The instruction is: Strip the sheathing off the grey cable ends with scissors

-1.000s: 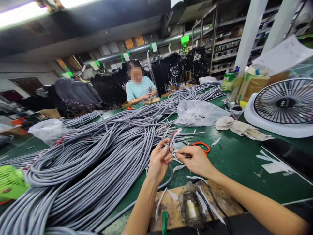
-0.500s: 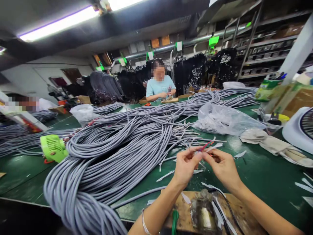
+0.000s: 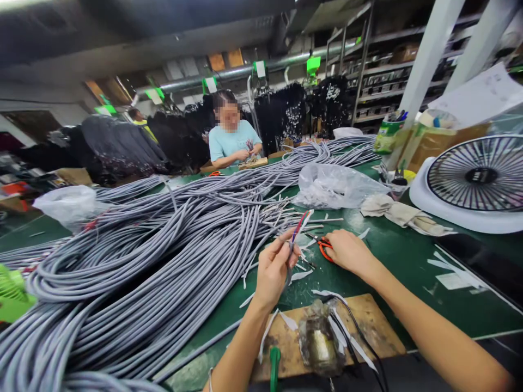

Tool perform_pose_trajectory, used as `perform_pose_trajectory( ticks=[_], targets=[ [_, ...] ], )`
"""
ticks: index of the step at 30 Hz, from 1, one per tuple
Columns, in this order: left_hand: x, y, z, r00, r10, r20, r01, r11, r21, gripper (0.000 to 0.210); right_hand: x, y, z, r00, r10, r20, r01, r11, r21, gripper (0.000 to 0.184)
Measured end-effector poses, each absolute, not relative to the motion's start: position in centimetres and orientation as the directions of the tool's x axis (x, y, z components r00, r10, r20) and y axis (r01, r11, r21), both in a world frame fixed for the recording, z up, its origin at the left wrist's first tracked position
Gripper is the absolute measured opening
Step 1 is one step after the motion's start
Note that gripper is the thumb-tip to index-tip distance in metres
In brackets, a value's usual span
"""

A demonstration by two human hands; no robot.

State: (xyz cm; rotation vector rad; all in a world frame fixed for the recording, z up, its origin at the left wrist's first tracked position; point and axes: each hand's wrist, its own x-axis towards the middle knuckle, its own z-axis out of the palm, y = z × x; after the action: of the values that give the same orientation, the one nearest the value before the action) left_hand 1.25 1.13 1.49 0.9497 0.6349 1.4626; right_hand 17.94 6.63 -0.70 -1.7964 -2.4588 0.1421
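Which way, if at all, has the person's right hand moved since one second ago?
Yes: the right hand has moved rightward and slightly forward, closer to the white electric fan.

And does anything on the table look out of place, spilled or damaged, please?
Yes, a little: white scraps lie loose on the green table around the left hand, and more lie on the wooden board, scattered rather than gathered. I see no clear damage or spilled liquid.

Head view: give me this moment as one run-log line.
left hand: holding grey cable, coloured wires exposed | right hand: at orange-handled tool, grip unclear | surface: green tabletop
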Motion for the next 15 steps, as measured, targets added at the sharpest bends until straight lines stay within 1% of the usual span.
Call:
perform_pose_trajectory(
  ticks=[2, 4, 5, 8, 10, 11, 12, 14, 15],
  targets=[
    [1.2, 1.2, 1.3, 0.078, 0.978, 0.195, -0.514, -0.128, 0.848, 0.035, 18.3, 7.2, -1.0, -0.231, 0.973, -0.019, 0.968, 0.228, -0.105, 0.022],
    [1.1, 1.2, 1.2, 0.078, 0.977, 0.199, -0.509, -0.133, 0.850, 0.035, 18.8, 7.9, -1.4, -0.196, 0.980, -0.046, 0.976, 0.190, -0.103, 0.024],
    [0.9, 1.2, 1.3, 0.076, 0.977, 0.198, -0.512, -0.132, 0.849, 0.035, 19.0, 8.2, -1.4, -0.189, 0.981, -0.048, 0.977, 0.183, -0.110, 0.021],
    [0.6, 1.2, 1.7, 0.073, 0.979, 0.191, -0.542, -0.122, 0.831, 0.032, 19.4, 8.5, -0.8, -0.207, 0.978, 0.008, 0.967, 0.206, -0.151, 0.011],
    [0.4, 1.1, 2.0, 0.054, 0.979, 0.199, -0.575, -0.132, 0.807, 0.031, 19.2, 8.1, -0.1, -0.259, 0.962, 0.086, 0.945, 0.271, -0.182, 0.013],
    [0.4, 1.1, 2.1, 0.039, 0.977, 0.211, -0.591, -0.148, 0.793, 0.030, 18.9, 7.7, 0.3, -0.305, 0.941, 0.145, 0.912, 0.332, -0.239, 0.013],
    [0.3, 1.1, 2.2, 0.025, 0.973, 0.231, -0.602, -0.170, 0.780, 0.027, 18.5, 7.2, 0.6, -0.356, 0.909, 0.215, 0.852, 0.410, -0.325, 0.012],
    [0.2, 1.1, 2.1, -0.002, 0.958, 0.286, -0.592, -0.232, 0.772, 0.020, 17.7, 6.0, 1.1, -0.429, 0.821, 0.376, 0.637, 0.570, -0.518, 0.007],
    [0.1, 1.1, 2.0, -0.014, 0.948, 0.317, -0.566, -0.269, 0.780, 0.017, 17.2, 5.5, 1.2, -0.440, 0.782, 0.441, 0.521, 0.623, -0.584, 0.004]
  ],
)
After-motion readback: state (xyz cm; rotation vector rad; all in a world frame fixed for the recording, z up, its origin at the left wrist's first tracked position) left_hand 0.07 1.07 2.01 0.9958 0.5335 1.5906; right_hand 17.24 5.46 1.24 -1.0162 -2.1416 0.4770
